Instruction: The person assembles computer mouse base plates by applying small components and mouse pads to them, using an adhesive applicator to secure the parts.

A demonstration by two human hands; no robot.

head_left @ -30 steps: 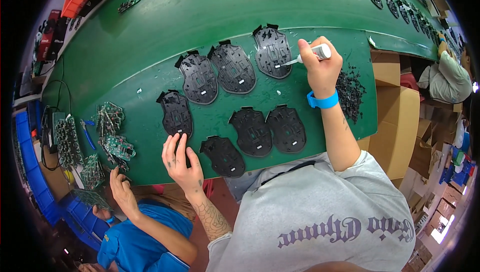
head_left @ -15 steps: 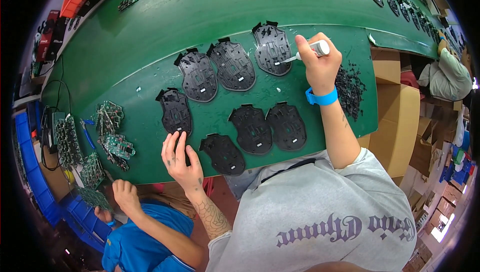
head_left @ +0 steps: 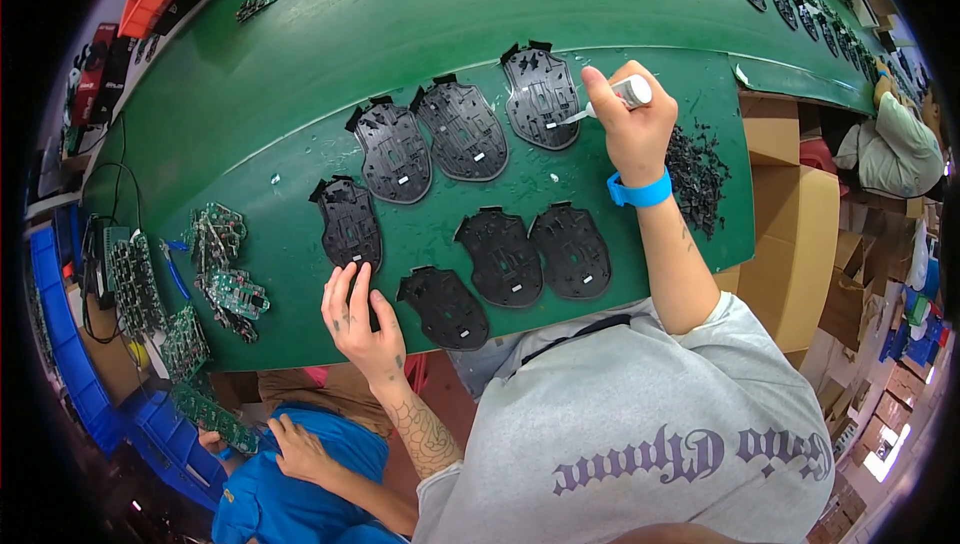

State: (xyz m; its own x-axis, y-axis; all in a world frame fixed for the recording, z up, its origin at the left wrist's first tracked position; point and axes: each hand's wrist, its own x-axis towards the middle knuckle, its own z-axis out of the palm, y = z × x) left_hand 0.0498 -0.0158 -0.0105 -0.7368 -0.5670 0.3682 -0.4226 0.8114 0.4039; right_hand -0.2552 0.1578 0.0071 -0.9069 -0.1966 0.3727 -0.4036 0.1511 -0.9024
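Observation:
My right hand (head_left: 640, 134) is closed around a small white squeeze bottle (head_left: 634, 92) with a thin nozzle. The nozzle points left, its tip by a small white patch at the lower end of a black plastic mouse base (head_left: 540, 89). My left hand (head_left: 368, 342) has its fingers stretched out, fingertips at the near end of another mouse base (head_left: 350, 219); whether they press on it I cannot tell. Two more bases (head_left: 393, 149) (head_left: 460, 129) lie between these. A nearer group includes bases (head_left: 500, 256) (head_left: 570, 249) (head_left: 443, 306), each with a white patch.
Small black parts (head_left: 698, 179) are heaped right of my right wrist. Green circuit boards (head_left: 235, 292) and blue-handled pliers (head_left: 176, 269) lie at the left. A co-worker in a blue shirt (head_left: 300, 474) handles a circuit board (head_left: 215, 418). Cardboard boxes (head_left: 795, 244) stand at the right.
My right hand and the bottle have shifted very slightly left, with the nozzle still at the same base. The co-worker's hand and circuit board have moved lower and to the right.

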